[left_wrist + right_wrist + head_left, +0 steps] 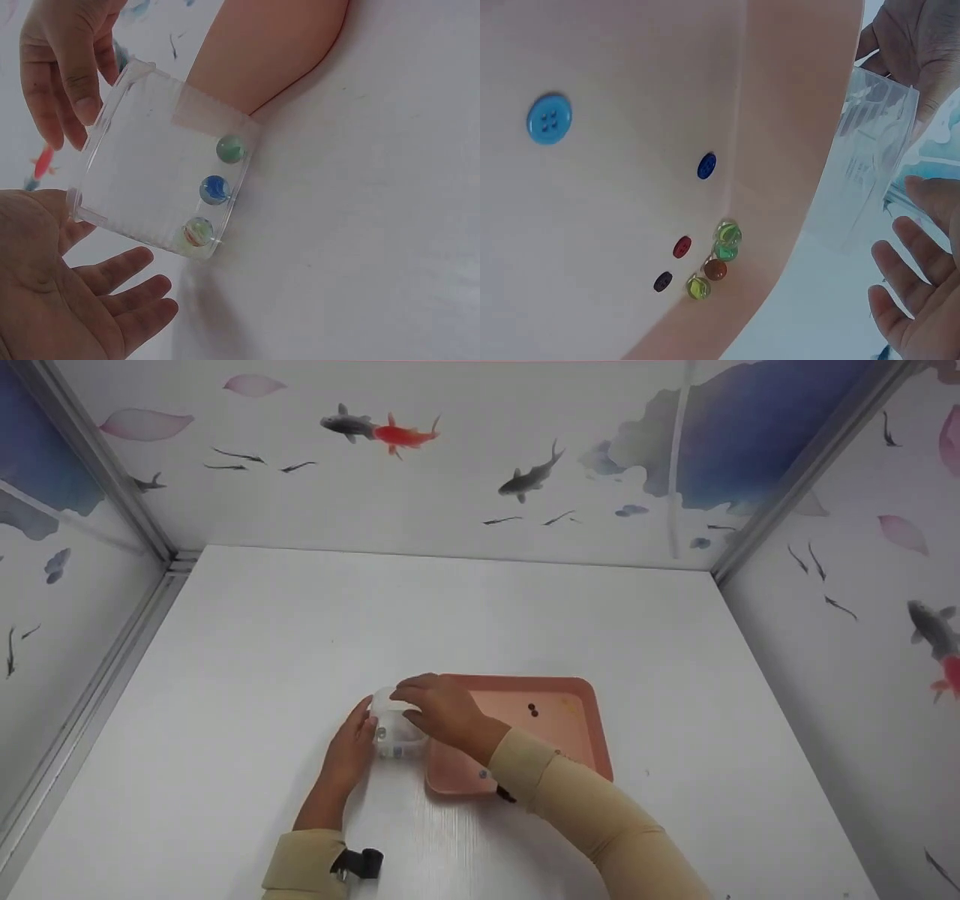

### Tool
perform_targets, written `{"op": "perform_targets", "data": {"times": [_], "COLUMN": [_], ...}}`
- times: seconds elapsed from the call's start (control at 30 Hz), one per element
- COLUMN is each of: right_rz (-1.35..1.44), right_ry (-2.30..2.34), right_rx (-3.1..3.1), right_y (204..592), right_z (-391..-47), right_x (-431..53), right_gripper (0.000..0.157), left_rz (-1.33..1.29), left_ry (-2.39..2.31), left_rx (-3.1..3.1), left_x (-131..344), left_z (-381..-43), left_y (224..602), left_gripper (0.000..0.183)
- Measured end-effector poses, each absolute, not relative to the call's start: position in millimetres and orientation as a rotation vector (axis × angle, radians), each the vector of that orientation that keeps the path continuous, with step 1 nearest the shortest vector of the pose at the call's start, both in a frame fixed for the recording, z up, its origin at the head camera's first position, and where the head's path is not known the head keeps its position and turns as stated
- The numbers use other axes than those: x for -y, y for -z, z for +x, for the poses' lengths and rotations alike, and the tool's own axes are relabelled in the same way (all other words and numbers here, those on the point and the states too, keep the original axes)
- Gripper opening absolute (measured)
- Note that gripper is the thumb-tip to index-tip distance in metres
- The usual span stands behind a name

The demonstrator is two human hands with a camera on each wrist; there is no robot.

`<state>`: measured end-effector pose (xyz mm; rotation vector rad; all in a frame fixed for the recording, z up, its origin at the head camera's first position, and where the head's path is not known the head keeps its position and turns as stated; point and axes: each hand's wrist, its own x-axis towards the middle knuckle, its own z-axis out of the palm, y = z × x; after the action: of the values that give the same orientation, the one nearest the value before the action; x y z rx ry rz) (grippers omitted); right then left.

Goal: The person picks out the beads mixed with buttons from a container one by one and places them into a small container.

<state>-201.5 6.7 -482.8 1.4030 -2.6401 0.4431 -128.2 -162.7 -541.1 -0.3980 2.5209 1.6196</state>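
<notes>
A clear plastic box stands at the tray's left side. In the left wrist view, green, blue and multicoloured marbles lie along its bottom. My left hand holds the box's left side, thumb towards me; its lower fingers extend below the box in the left wrist view. Over the box's top hovers my right hand, its loosely bent fingers near the rim. Spread fingers of this hand show in the right wrist view, apart from the box wall. Whether a lid covers the top is unclear.
The pink tray lies under my right forearm. It holds a light blue button, a dark blue button, a red button, a dark button and several marbles along its edge. Printed walls enclose the white table.
</notes>
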Motion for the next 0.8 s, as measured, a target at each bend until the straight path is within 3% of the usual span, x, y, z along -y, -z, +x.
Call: {"op": "perform_targets", "data": {"times": [0.8], "right_rz": [1.259], "right_ry": [-0.464], "right_rx": [2.768], "right_y": [472.2], "right_z": [-200.4], "right_x": [-30.1], "right_gripper": [0.051], "left_rz": [-0.403], "left_ry": [-1.618], "left_rx": [-2.489], "left_x": [161.5], "left_z": [-126.6], "left_y": [540.6], "left_gripper": [0.052]}}
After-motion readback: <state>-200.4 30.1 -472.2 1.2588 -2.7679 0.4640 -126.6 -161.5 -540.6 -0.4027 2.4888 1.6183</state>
